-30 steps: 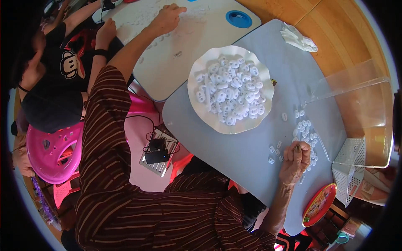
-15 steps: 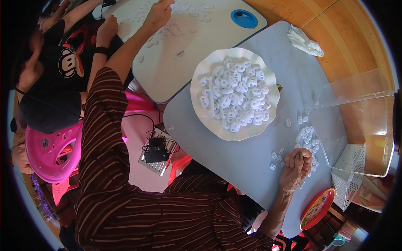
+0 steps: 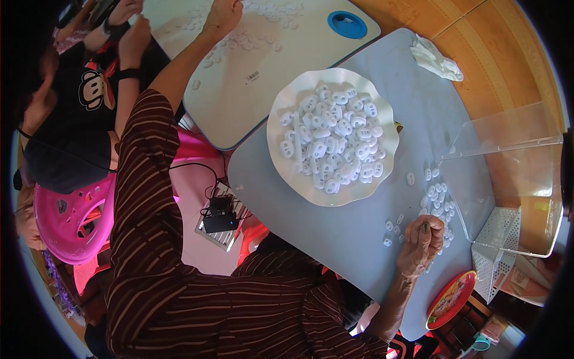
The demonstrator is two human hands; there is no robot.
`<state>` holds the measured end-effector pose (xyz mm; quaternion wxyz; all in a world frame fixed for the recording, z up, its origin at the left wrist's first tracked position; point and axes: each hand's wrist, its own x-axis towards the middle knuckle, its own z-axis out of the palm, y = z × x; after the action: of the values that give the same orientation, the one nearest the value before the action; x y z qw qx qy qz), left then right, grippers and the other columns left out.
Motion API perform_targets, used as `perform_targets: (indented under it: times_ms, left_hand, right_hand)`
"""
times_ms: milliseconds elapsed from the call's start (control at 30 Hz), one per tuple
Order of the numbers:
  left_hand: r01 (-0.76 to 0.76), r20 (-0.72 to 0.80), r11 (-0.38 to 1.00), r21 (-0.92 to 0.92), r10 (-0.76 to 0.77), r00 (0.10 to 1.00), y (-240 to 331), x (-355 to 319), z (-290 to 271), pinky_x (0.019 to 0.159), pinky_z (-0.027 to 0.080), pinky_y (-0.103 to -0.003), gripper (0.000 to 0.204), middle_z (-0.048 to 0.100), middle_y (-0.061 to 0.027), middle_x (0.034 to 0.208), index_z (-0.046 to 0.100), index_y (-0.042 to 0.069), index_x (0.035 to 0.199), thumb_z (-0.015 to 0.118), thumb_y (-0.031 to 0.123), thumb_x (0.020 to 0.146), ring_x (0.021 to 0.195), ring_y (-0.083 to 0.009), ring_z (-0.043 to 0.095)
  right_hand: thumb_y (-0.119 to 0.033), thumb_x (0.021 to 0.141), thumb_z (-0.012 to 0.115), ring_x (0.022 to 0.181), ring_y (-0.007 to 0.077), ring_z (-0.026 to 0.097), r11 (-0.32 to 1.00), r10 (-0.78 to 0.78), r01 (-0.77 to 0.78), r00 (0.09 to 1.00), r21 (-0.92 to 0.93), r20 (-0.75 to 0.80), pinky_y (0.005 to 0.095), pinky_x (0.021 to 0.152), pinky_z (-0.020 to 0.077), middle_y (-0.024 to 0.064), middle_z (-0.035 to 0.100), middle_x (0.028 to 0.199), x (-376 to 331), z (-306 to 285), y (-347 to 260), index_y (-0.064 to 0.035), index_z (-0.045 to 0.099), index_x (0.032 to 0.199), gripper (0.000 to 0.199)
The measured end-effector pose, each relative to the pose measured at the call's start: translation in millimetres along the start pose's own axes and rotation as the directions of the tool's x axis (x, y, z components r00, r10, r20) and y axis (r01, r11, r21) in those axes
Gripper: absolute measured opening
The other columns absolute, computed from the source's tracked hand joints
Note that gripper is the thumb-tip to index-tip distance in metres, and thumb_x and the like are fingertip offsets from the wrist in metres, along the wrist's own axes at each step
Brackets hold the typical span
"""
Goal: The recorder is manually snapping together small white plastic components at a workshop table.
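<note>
My right hand (image 3: 422, 242) is closed over the grey table (image 3: 287, 224), thumb pressed to the curled fingers; what they hold, if anything, is hidden. Beside it lie small white oval plastic pieces (image 3: 440, 203), several showing two holes. My left hand (image 3: 223, 17) reaches across a white table (image 3: 233, 107), above more scattered white pieces (image 3: 245, 40). Its fingertips are cut off by the upper edge. Between my arms stands a scalloped white bowl (image 3: 305, 190) heaped with the same kind of two-holed pieces (image 3: 335, 140).
A clear plastic box (image 3: 508, 140) and a white perforated basket (image 3: 497, 245) stand at the right, near a red-rimmed tray (image 3: 452, 299). A crumpled white bag (image 3: 435, 58) lies at the far edge. Another person (image 3: 72, 131) works at the left. A blue round dish (image 3: 347, 25) is set in the white table.
My left hand has shifted slightly left and up, towards the frame's edge. The right hand stays closed in nearly the same place. The other person's hands have moved up and left.
</note>
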<state>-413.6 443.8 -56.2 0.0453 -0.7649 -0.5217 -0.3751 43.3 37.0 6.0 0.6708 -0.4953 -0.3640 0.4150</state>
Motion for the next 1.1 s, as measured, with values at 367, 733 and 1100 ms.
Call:
perform_targets:
  times_ms: [367, 733, 1100]
  left_hand:
    - [-0.308, 0.360, 0.951, -0.030, 0.298, 0.884, 53.8, -6.0, 20.2, 0.088, 0.041, -0.040, 0.024, 0.057, -0.0149, 0.102, 0.057, 0.008, 0.109, 0.051, 0.014, 0.086, 0.096, -0.0326, 0.053]
    - [-0.012, -0.158, 0.997, 0.075, 0.024, 0.987, -23.5, -20.6, -21.6, 0.067, 0.046, -0.039, 0.022, 0.058, -0.0203, 0.081, 0.060, 0.007, 0.102, 0.050, 0.007, 0.083, 0.073, -0.0371, 0.057]
    - [0.134, 0.166, 0.866, 0.482, -0.241, 0.956, -0.4, -11.0, 13.1, 0.085, 0.042, -0.049, 0.021, 0.059, -0.0181, 0.099, 0.061, 0.008, 0.095, 0.046, 0.017, 0.084, 0.095, -0.0394, 0.052]
  right_hand:
    - [-0.010, 0.090, 0.056, 0.052, 0.0066, 0.037, 0.999, -0.005, 0.006, 1.000, -0.037, 0.006, 0.0210, 0.046, 0.0317, 0.0050, 0.052, 0.076, 0.5, 1.0, -0.6, -0.0021, 0.053, 0.094, 0.009]
    - [-0.009, 0.090, 0.055, 0.052, 0.0057, 0.036, 0.999, 0.004, -0.004, 1.000, -0.035, 0.017, 0.0213, 0.046, 0.0309, 0.0047, 0.051, 0.076, 0.6, 0.7, -0.9, -0.0014, 0.054, 0.094, 0.009]
    - [-0.009, 0.090, 0.055, 0.052, 0.0065, 0.038, 0.999, 0.003, -0.003, 1.000, -0.046, 0.009, 0.0209, 0.047, 0.0321, 0.0054, 0.052, 0.076, 0.3, 0.4, -0.4, -0.0019, 0.053, 0.093, 0.008]
